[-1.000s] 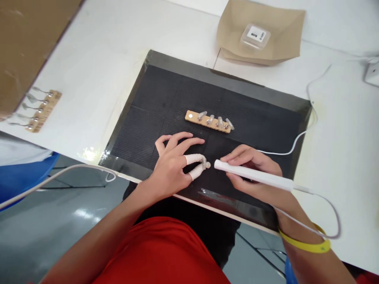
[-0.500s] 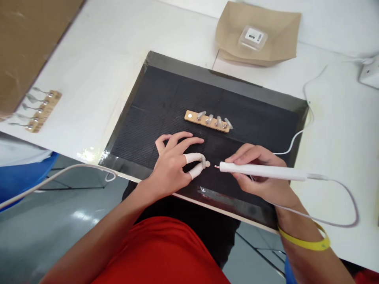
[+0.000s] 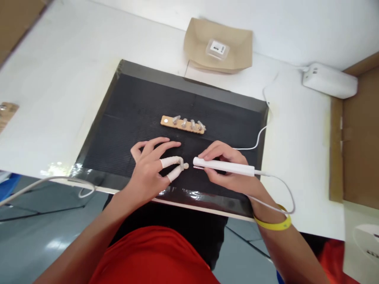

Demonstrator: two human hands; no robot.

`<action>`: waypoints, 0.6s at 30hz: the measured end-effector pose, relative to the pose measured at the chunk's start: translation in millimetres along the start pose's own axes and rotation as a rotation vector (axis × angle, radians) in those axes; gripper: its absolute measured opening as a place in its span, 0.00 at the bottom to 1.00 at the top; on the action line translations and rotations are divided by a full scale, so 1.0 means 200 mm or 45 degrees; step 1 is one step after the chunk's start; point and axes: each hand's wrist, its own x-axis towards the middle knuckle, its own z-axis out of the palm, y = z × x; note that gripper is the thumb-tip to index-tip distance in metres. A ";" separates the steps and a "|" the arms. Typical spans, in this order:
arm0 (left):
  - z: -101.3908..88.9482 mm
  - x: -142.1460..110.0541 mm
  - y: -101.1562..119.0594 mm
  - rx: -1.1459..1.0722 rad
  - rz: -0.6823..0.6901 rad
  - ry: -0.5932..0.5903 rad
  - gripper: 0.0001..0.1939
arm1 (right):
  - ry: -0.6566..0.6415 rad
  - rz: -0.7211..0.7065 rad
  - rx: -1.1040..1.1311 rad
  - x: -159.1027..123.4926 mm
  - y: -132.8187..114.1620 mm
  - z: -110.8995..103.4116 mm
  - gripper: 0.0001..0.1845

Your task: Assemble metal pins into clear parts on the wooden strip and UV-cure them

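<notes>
My left hand point(image 3: 152, 167) has pale finger cots on the thumb and index finger. Those two pinch a small translucent piece with a rounded pale end point(image 3: 186, 166); its other end is hidden. My right hand point(image 3: 227, 167) grips a white corded pen-shaped tool point(image 3: 229, 166), its front end pointing left, close to the piece but apart from it. Just under that front end shows a thin metal rod point(image 3: 198, 167). Beyond both hands lies a wooden strip point(image 3: 166, 121) on the black ribbed mat point(image 3: 142, 102), carrying several clear tips point(image 3: 184, 123) on metal holders.
A brown paper tray point(image 3: 237, 55) with a clear labelled box point(image 3: 218, 49) stands at the back. Another wooden strip point(image 3: 8, 112) is cut off at left. White cables run at both sides. At right are a white power block point(image 3: 330, 80) and cardboard point(image 3: 361, 146).
The view has swung right, so the mat and strip sit further left in the picture. The pen-shaped tool is nearer the left hand and its metal rod now shows below its front end.
</notes>
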 end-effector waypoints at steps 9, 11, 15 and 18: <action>-0.02 -0.03 -0.09 -0.030 0.140 -0.056 0.09 | 0.047 -0.007 -0.089 0.00 0.00 -0.02 0.15; -0.03 -0.03 -0.10 -0.048 0.159 -0.098 0.10 | 0.061 -0.002 -0.093 0.00 0.00 -0.03 0.14; -0.05 -0.02 -0.10 -0.046 0.164 -0.134 0.10 | 0.107 0.001 -0.112 0.00 0.01 -0.04 0.14; -0.05 -0.01 -0.07 -0.033 0.161 -0.139 0.06 | 0.137 0.024 -0.112 0.00 0.01 -0.04 0.13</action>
